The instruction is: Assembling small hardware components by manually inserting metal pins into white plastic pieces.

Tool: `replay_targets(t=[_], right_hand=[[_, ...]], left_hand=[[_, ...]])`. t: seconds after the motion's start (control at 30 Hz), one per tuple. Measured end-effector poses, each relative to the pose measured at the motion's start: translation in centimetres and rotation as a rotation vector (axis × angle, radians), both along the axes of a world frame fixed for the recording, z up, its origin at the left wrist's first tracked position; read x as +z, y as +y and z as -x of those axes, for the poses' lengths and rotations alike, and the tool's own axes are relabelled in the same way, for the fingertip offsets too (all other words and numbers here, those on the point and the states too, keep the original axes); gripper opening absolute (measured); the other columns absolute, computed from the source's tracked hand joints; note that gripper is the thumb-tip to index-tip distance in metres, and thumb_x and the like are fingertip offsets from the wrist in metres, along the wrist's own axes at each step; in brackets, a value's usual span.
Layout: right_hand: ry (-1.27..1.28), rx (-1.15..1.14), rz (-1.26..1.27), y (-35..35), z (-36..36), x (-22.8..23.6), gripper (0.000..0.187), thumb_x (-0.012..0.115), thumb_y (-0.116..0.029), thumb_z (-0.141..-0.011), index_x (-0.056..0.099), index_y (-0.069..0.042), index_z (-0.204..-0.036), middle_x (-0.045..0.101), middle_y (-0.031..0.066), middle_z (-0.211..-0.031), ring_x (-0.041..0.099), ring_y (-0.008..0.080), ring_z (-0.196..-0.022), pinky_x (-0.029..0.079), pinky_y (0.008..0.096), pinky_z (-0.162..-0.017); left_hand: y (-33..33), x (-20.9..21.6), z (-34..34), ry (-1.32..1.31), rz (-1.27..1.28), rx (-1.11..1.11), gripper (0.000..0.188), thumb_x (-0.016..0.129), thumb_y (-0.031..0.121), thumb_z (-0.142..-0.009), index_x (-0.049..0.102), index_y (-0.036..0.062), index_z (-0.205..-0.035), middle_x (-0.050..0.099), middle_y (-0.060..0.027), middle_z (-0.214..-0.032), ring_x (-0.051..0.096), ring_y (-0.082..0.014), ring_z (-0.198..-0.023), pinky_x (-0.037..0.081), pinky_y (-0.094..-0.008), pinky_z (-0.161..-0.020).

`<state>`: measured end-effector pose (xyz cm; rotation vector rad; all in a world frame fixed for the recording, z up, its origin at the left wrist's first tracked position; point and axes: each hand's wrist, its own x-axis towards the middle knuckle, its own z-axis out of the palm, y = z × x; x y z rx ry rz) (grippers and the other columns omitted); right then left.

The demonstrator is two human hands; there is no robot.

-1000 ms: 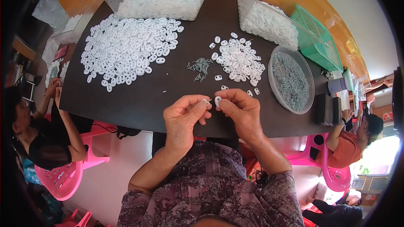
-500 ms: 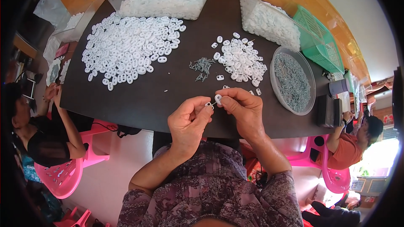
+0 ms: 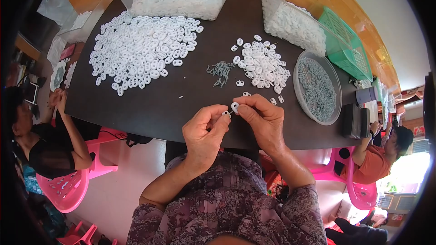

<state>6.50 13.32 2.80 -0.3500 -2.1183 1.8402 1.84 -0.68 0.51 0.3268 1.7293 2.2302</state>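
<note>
My left hand (image 3: 203,131) pinches a small white plastic piece (image 3: 225,113) between thumb and forefinger, just above the table's near edge. Facing it, my right hand (image 3: 263,122) grips a white oval two-hole piece (image 3: 235,107) by finger and thumb. A thin metal shank shows in the narrow gap between the two pieces; my fingers hide its ends. Beyond my hands lies a small heap of grey screws (image 3: 220,71), with a pile of white pieces (image 3: 263,66) to its right. A few loose white pieces (image 3: 273,101) lie close to my right hand.
A big heap of white oval pieces (image 3: 143,52) covers the table's (image 3: 150,102) far left. Clear bins (image 3: 177,0) of white pieces stand behind. At right are a round tub (image 3: 338,97) of screws and a green basket (image 3: 347,50). People sit at both sides on pink chairs (image 3: 68,190).
Both hands keep their pinch on the white pieces, almost unmoved. The table and its heaps sit slightly further right in the picture, from a small shift of view.
</note>
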Motion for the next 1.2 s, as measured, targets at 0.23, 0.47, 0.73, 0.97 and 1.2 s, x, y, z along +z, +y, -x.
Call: replay_targets(t=[0.23, 0.47, 0.73, 0.97, 1.2], right_hand=[[0.021, 0.022, -0.114, -0.13, -0.04, -0.01, 0.015, 0.061, 0.000, -0.088, 0.067, 0.001, -0.102, 0.060, 0.0002, -0.084, 0.053, 0.0062, -0.081, 0.043, 0.0200, -0.074], [0.087, -0.014, -0.196, -0.46, 0.00, -0.27, 0.017, 0.064, 0.004, -0.082, 0.067, 0.000, -0.098, 0.058, 0.0049, -0.080, 0.053, 0.0130, -0.073, 0.043, 0.0252, -0.065], [0.097, -0.008, -0.231, -0.40, -0.05, -0.28, 0.018, 0.064, 0.004, -0.081, 0.068, -0.001, -0.098, 0.059, 0.0059, -0.080, 0.054, 0.0150, -0.073, 0.045, 0.0271, -0.065], [0.138, -0.010, -0.304, -0.49, -0.05, -0.48, 0.016, 0.064, 0.005, -0.080, 0.067, -0.002, -0.094, 0.059, 0.0072, -0.079, 0.055, 0.0188, -0.073, 0.045, 0.0289, -0.064], [0.184, -0.023, -0.389, -0.41, -0.21, -0.58, 0.016, 0.062, 0.005, -0.080, 0.066, -0.002, -0.095, 0.059, 0.0077, -0.078, 0.054, 0.0213, -0.072, 0.045, 0.0305, -0.063]], left_hand=[[0.15, -0.20, -0.09, 0.020, -0.010, 0.030, 0.013, 0.064, -0.002, -0.085, 0.064, -0.0034, -0.098, 0.062, -0.0019, -0.080, 0.055, -0.0034, -0.064, 0.044, -0.0184, -0.055], [0.33, 0.33, -0.21, -0.028, -0.027, 0.013, 0.013, 0.063, -0.003, -0.085, 0.064, -0.0032, -0.098, 0.063, -0.0021, -0.081, 0.056, -0.0036, -0.065, 0.045, -0.0181, -0.056], [0.37, 0.30, -0.21, -0.035, -0.064, -0.007, 0.022, 0.064, 0.000, -0.087, 0.062, -0.0025, -0.109, 0.063, -0.0023, -0.085, 0.057, -0.0050, -0.070, 0.048, -0.0187, -0.060], [0.42, -0.31, -0.31, -0.078, -0.142, -0.066, 0.031, 0.064, 0.003, -0.089, 0.059, -0.0011, -0.118, 0.062, -0.0011, -0.085, 0.055, -0.0049, -0.071, 0.046, -0.0175, -0.060], [0.50, -0.23, -0.48, -0.058, -0.152, -0.081, 0.033, 0.063, 0.004, -0.089, 0.059, 0.0009, -0.121, 0.060, 0.0002, -0.084, 0.055, -0.0050, -0.071, 0.046, -0.0178, -0.061]])
